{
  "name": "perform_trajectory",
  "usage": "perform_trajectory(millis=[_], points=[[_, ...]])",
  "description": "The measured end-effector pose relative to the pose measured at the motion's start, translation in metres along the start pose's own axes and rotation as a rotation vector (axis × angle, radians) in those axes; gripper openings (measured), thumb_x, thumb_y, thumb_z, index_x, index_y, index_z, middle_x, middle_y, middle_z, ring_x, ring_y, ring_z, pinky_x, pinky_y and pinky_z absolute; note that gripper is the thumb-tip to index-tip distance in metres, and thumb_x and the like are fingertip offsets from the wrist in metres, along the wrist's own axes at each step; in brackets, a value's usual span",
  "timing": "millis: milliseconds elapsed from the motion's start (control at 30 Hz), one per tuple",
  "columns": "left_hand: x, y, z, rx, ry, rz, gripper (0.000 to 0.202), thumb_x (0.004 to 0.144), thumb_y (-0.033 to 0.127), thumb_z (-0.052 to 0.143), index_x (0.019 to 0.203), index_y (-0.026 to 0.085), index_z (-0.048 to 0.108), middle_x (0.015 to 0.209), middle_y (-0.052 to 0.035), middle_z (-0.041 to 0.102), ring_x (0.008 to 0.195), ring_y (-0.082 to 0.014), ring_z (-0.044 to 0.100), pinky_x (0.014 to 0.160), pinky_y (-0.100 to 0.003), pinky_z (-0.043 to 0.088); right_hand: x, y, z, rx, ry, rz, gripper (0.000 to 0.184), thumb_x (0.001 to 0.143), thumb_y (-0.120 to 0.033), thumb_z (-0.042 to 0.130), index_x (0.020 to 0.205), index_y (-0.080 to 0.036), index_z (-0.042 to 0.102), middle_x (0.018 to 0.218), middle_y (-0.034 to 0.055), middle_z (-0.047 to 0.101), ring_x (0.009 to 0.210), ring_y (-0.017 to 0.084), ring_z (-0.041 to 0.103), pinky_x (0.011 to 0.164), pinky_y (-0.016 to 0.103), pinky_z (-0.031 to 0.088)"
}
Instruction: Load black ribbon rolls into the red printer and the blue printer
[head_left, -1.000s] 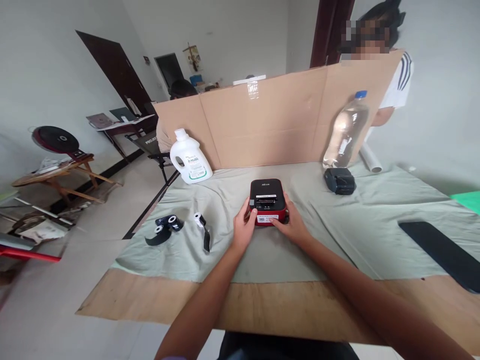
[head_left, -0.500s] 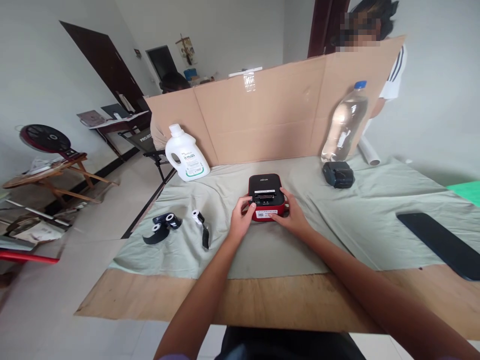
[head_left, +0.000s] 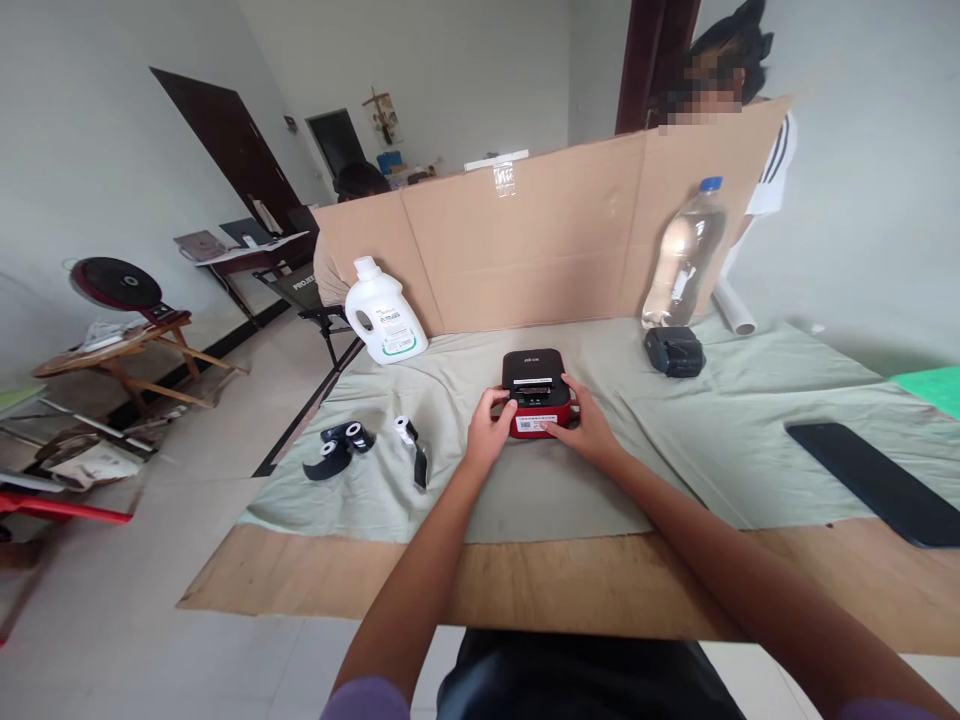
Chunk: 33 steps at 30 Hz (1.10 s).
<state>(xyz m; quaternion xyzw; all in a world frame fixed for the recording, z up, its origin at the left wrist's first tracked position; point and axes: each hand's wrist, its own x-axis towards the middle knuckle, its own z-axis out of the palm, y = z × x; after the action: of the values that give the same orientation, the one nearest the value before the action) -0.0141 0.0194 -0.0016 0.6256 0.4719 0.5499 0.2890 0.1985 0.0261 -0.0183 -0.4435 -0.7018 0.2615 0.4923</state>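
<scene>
A small black-and-red label printer [head_left: 534, 366] rests on the cloth in front of me, with a slot across its top and a white sticker on its near face. My left hand [head_left: 490, 432] holds its left side, the thumb near the front corner and the fingers curled. On the other side my right hand [head_left: 589, 424] grips it, thumb on the front by the sticker and a finger along the right edge. Left of the hands lie black ribbon rolls [head_left: 334, 454] bunched together, and a single small roll [head_left: 411, 446] with its dark tail pulled out.
A white jug [head_left: 388, 315] and a clear bottle [head_left: 686, 255] stand before a cardboard screen [head_left: 517, 250]. Close to the bottle sits a small black device [head_left: 675, 352]. A dark flat phone-like slab [head_left: 874, 480] lies at right. Two people are partly visible behind the screen.
My view has shifted slightly, so the scene sits a little differently in the picture. Both hands stay on the label printer, with the left fingers a little more bent.
</scene>
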Motion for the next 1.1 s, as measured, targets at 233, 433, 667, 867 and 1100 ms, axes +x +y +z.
perform_trajectory(millis=[233, 433, 667, 867, 1100], points=[[-0.005, -0.003, 0.011, -0.026, 0.110, 0.014, 0.022, 0.095, 0.039, 0.054, 0.108, 0.021, 0.061, 0.115, -0.0065, 0.067, 0.109, -0.0186, 0.063, 0.095, -0.032, 0.051, -0.004, -0.001, 0.001, -0.001, -0.046, 0.004, 0.101, 0.079, -0.041, 0.073, 0.161, -0.034, 0.014, 0.157, 0.0107, 0.039, 0.128, 0.030, 0.055, 0.098, 0.048, 0.055], [-0.005, -0.006, 0.010, -0.046, 0.074, 0.078, 0.028, 0.097, 0.036, 0.053, 0.119, 0.021, 0.059, 0.126, -0.0090, 0.063, 0.120, -0.0209, 0.059, 0.103, -0.036, 0.047, -0.004, -0.007, -0.010, -0.020, -0.061, 0.007, 0.085, 0.086, -0.047, 0.066, 0.159, -0.031, 0.026, 0.150, 0.0110, 0.050, 0.122, 0.028, 0.060, 0.092, 0.045, 0.057], [-0.006, 0.001, 0.008, 0.004, 0.090, 0.136, 0.025, 0.097, 0.033, 0.052, 0.119, 0.022, 0.059, 0.127, -0.0084, 0.061, 0.121, -0.0207, 0.056, 0.101, -0.034, 0.046, 0.065, -0.022, -0.033, -0.058, -0.004, 0.061, 0.044, 0.097, -0.047, 0.042, 0.122, -0.023, 0.069, 0.132, 0.0088, 0.067, 0.126, 0.026, 0.059, 0.108, 0.047, 0.046], [-0.006, 0.001, 0.007, -0.001, 0.074, 0.128, 0.027, 0.096, 0.031, 0.054, 0.120, 0.022, 0.060, 0.129, -0.0084, 0.060, 0.123, -0.0208, 0.056, 0.105, -0.035, 0.045, 0.106, -0.031, -0.017, -0.184, -0.163, 0.159, 0.029, 0.090, -0.030, 0.052, 0.114, -0.019, 0.064, 0.110, 0.0097, 0.076, 0.115, 0.025, 0.065, 0.115, 0.053, 0.032], [-0.007, 0.002, 0.007, -0.014, 0.083, 0.135, 0.027, 0.096, 0.033, 0.054, 0.121, 0.024, 0.061, 0.127, -0.0076, 0.061, 0.123, -0.0217, 0.057, 0.108, -0.038, 0.044, 0.108, -0.033, -0.026, -0.068, -0.337, 0.140, 0.022, 0.086, -0.028, 0.051, 0.103, -0.020, 0.064, 0.087, 0.0075, 0.078, 0.080, 0.021, 0.070, 0.085, 0.043, 0.055]])
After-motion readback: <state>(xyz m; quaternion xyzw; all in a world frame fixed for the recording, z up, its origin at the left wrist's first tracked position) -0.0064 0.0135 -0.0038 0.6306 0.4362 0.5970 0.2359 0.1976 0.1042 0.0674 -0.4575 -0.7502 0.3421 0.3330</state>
